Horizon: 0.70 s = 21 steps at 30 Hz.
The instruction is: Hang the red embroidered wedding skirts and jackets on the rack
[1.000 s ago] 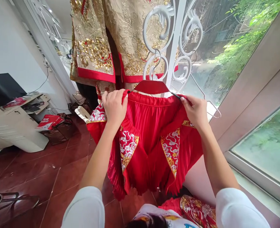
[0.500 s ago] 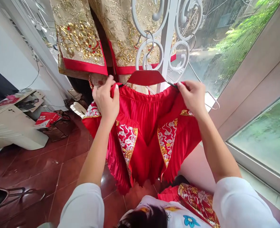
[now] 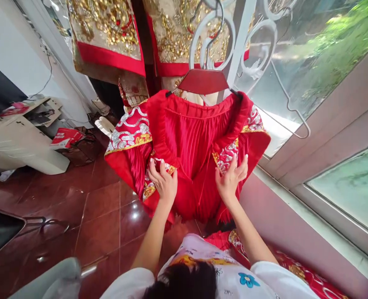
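Observation:
A red pleated skirt (image 3: 191, 141) with a gathered waistband hangs from a hanger (image 3: 204, 81) with a red centre piece. Silver and gold embroidery covers its side panels. My left hand (image 3: 165, 180) lies against the left embroidered panel, fingers spread and apparently touching the cloth. Level with it, my right hand (image 3: 230, 178) is at the right embroidered panel, its fingers also apart. Neither hand grips the fabric. The skirt's lower hem is partly hidden behind my forearms.
White scrollwork (image 3: 213, 37) bears the hanger, with a bare wire hanger (image 3: 291, 110) to its right. Behind hang gold-sequined garments (image 3: 115, 37). A desk (image 3: 21, 137) stands left, a window (image 3: 355, 187) right. More red embroidered cloth (image 3: 299, 270) lies below.
Both hands have let go of the waistband's ends and moved down and inward to the embroidered panels. The waistband now hangs on the hanger alone. The view has tilted downward.

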Each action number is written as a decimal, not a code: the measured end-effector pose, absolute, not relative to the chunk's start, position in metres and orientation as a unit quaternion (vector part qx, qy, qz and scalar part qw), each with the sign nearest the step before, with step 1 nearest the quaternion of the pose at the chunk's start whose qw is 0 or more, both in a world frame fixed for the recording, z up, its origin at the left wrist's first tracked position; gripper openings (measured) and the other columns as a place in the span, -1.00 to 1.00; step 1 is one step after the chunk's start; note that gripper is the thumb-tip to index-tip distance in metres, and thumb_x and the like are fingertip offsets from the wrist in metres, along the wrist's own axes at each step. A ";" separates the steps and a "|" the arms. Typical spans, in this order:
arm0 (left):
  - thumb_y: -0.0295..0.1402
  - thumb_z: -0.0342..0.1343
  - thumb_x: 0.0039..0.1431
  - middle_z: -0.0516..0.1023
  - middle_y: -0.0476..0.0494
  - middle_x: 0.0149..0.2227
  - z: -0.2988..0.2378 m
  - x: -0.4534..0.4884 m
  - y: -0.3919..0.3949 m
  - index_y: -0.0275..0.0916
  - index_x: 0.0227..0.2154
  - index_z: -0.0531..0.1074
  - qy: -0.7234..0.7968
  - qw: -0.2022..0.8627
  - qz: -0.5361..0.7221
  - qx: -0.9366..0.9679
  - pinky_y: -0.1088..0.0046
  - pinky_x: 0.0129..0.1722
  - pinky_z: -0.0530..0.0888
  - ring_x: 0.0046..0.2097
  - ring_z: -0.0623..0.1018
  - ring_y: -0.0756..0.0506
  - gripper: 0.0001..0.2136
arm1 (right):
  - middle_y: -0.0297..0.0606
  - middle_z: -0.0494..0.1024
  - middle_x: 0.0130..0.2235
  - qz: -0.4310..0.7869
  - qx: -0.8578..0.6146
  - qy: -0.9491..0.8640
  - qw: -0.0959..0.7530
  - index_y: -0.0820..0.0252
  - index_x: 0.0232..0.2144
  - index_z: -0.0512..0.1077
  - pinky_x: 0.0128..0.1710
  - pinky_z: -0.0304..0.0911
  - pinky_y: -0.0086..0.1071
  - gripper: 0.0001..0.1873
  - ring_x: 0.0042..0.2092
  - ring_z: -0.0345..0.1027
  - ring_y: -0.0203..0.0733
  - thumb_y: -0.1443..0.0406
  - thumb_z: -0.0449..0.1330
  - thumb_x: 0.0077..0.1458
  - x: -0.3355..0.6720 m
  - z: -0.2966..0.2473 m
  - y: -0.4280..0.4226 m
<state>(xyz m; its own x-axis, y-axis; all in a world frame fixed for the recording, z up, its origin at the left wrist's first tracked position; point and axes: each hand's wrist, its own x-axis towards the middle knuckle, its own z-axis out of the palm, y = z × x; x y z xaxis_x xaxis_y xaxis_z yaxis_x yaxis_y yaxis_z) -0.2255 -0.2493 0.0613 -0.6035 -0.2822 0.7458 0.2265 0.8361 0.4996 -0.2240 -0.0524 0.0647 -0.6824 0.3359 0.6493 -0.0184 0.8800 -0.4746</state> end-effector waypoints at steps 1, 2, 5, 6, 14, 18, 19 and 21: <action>-0.29 0.05 0.17 -0.10 -0.53 0.31 0.063 -0.225 -0.254 -0.22 0.19 0.03 -0.853 0.432 -0.294 0.012 -0.21 0.25 -0.06 0.36 -0.12 -0.34 -0.45 | 0.18 -0.07 0.28 0.247 -0.091 -0.878 0.400 0.25 0.23 0.07 0.10 -0.08 0.28 -0.34 0.29 -0.18 0.27 0.20 0.02 0.08 -0.224 0.063 -0.051; -0.31 0.03 0.18 -0.09 -0.52 0.31 0.065 -0.224 -0.258 -0.23 0.19 0.03 -0.856 0.421 -0.299 0.006 -0.17 0.26 -0.05 0.36 -0.10 -0.32 -0.47 | 0.15 0.08 0.22 0.266 -0.082 -0.869 0.409 0.22 0.16 0.18 0.11 -0.04 0.22 -0.42 0.25 -0.06 0.23 0.21 0.02 0.09 -0.222 0.060 -0.050; -0.35 -0.02 0.21 -0.06 -0.47 0.32 0.067 -0.218 -0.259 -0.24 0.18 0.07 -0.870 0.398 -0.292 -0.010 -0.07 0.29 -0.03 0.36 -0.08 -0.25 -0.52 | 0.02 0.43 -0.04 0.333 0.001 -0.882 0.334 0.20 -0.09 0.39 0.08 0.14 -0.03 -0.65 0.04 0.28 0.04 0.23 -0.01 0.11 -0.216 0.045 -0.055; -0.36 -0.03 0.21 -0.07 -0.46 0.32 0.067 -0.215 -0.258 -0.25 0.18 0.07 -0.873 0.392 -0.291 -0.015 -0.03 0.30 -0.04 0.36 -0.09 -0.24 -0.52 | -0.03 0.47 -0.11 0.361 0.028 -0.892 0.271 0.20 -0.16 0.41 0.03 0.20 -0.13 -0.69 -0.03 0.34 -0.02 0.23 -0.02 0.13 -0.214 0.037 -0.060; -0.39 -0.10 0.23 -0.05 -0.41 0.33 0.067 -0.200 -0.256 -0.24 0.23 0.00 -0.884 0.376 -0.276 -0.040 0.04 0.31 -0.01 0.37 -0.10 -0.18 -0.50 | -0.17 0.56 -0.28 0.391 -0.005 -0.920 0.016 0.20 -0.23 0.43 -0.24 0.26 -0.37 -0.69 -0.27 0.44 -0.16 0.10 0.11 0.13 -0.217 -0.015 -0.097; -0.42 -0.17 0.23 -0.02 -0.39 0.32 0.064 -0.196 -0.260 -0.23 0.25 -0.04 -0.880 0.393 -0.261 -0.049 0.06 0.31 0.02 0.36 -0.06 -0.16 -0.49 | -0.03 0.53 -0.30 0.351 -0.039 -0.936 0.005 0.25 -0.23 0.42 -0.30 0.20 -0.33 -0.68 -0.24 0.42 -0.04 0.11 0.10 0.14 -0.223 -0.012 -0.100; -0.43 -0.19 0.22 -0.01 -0.39 0.32 0.062 -0.195 -0.261 -0.23 0.25 -0.05 -0.879 0.396 -0.262 -0.052 0.06 0.31 0.03 0.36 -0.05 -0.16 -0.48 | -0.04 0.53 -0.32 0.349 -0.033 -0.937 0.000 0.24 -0.27 0.43 -0.31 0.18 -0.34 -0.71 -0.25 0.42 -0.04 0.13 0.09 0.15 -0.224 -0.011 -0.100; -0.44 -0.22 0.21 0.00 -0.37 0.32 0.060 -0.193 -0.262 -0.23 0.26 -0.06 -0.877 0.394 -0.269 -0.057 0.10 0.31 0.03 0.36 -0.04 -0.15 -0.47 | -0.10 0.53 -0.36 0.356 -0.013 -0.934 -0.011 0.20 -0.35 0.44 -0.33 0.15 -0.37 -0.75 -0.28 0.40 -0.09 0.17 0.07 0.17 -0.224 -0.011 -0.100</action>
<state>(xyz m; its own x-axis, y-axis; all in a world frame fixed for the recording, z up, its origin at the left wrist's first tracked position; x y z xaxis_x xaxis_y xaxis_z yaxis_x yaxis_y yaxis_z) -0.1925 -0.2624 0.0597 -0.6829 -0.1123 0.7218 0.3114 0.8491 0.4267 -0.2236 -0.0999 -0.0109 -0.9994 0.0154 -0.0299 0.0314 0.7458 -0.6654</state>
